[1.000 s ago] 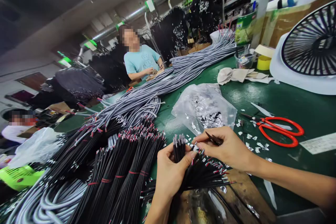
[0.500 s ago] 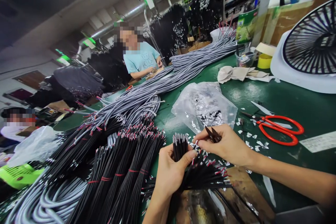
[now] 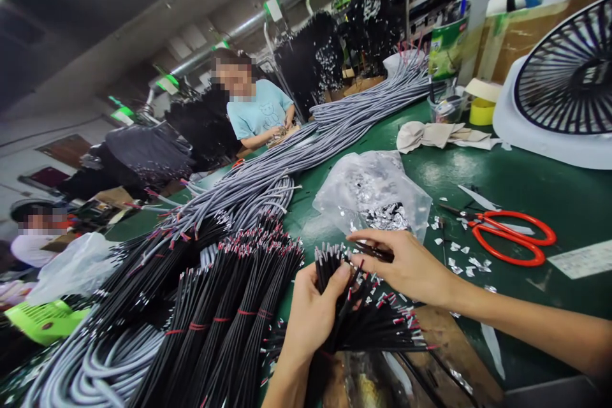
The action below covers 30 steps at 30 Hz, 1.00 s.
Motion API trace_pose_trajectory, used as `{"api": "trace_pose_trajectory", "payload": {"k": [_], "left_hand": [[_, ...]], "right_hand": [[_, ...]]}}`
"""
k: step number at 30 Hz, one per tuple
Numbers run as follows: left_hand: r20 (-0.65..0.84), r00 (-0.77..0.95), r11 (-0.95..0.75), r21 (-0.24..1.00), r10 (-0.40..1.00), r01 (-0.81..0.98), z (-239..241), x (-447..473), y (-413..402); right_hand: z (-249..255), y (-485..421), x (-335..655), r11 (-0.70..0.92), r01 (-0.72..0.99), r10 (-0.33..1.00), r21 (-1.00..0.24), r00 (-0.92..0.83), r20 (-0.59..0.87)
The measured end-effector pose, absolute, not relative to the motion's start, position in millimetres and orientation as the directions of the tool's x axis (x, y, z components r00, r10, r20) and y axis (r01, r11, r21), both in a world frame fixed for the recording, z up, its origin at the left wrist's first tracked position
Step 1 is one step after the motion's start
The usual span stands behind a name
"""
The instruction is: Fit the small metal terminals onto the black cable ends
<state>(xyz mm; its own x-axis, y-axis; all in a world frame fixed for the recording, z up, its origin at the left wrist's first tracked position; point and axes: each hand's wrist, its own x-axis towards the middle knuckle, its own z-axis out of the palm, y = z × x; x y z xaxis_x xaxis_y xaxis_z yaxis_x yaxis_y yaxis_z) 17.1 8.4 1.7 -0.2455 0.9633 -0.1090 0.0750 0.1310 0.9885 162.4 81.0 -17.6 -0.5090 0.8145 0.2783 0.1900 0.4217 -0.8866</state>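
Note:
My left hand (image 3: pixel 313 306) is closed around a bundle of thin black cables (image 3: pixel 327 271), their stripped silvery tips pointing up. Close beside it, my right hand (image 3: pixel 406 264) holds dark tweezers (image 3: pixel 375 251) against the palm, their points partly hidden by the fingers. Its thumb and fingertips meet near a single black cable (image 3: pixel 357 273) at the bundle's right side. Below both hands more black cables (image 3: pixel 377 330) with red and white ends lie fanned out over a brown board (image 3: pixel 444 338).
Tied black cable bundles (image 3: pixel 224 306) and long grey cables (image 3: pixel 335 121) cover the left and far table. A plastic bag (image 3: pixel 373 188) with foil scraps lies ahead. Red-handled scissors (image 3: pixel 514 236) and a fan (image 3: pixel 568 76) are right. A co-worker (image 3: pixel 262 108) sits across.
My right hand has tilted, and the tweezers have swung from pointing upward to lying flatter under the fingers. My left hand keeps hold of the bundle. The view has shifted slightly.

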Motion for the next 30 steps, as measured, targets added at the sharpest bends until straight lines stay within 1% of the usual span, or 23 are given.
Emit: {"api": "trace_pose_trajectory", "payload": {"k": [4,7,9,13,17,23,26,30], "left_hand": [[-0.053,-0.319,0.112,0.979,0.946,0.170,2.6,15.6,8.3],[0.005,-0.339,0.080,0.969,0.941,0.235,4.1,14.7,6.8],[0.011,-0.336,0.079,0.964,0.942,0.253,4.4,14.2,5.9],[0.005,-0.307,0.081,0.961,0.952,0.266,4.3,13.9,5.9],[0.022,-0.284,0.063,0.955,0.959,0.288,4.2,14.5,6.6],[-0.007,-0.286,0.100,0.945,0.958,0.313,1.8,12.4,6.5],[-0.025,-0.288,0.114,0.947,0.957,0.299,2.1,12.1,6.1],[-0.011,-0.294,0.092,0.960,0.956,0.263,6.2,13.7,6.3]], "right_hand": [[-18.5,81.2,161.6,0.446,0.164,0.815,-0.880,-0.480,0.324],[-15.9,79.5,162.3,0.482,0.154,0.787,-0.863,-0.509,0.349],[-13.7,77.9,163.1,0.503,0.134,0.761,-0.854,-0.538,0.364],[-12.1,75.6,164.1,0.529,0.097,0.719,-0.843,-0.579,0.384],[-13.1,75.1,164.0,0.538,0.098,0.707,-0.837,-0.594,0.384],[-13.6,75.6,165.0,0.555,0.108,0.692,-0.825,-0.609,0.386],[-14.2,76.6,166.1,0.570,0.107,0.679,-0.814,-0.620,0.394],[-14.0,77.4,167.2,0.586,0.102,0.673,-0.804,-0.614,0.412]]}}
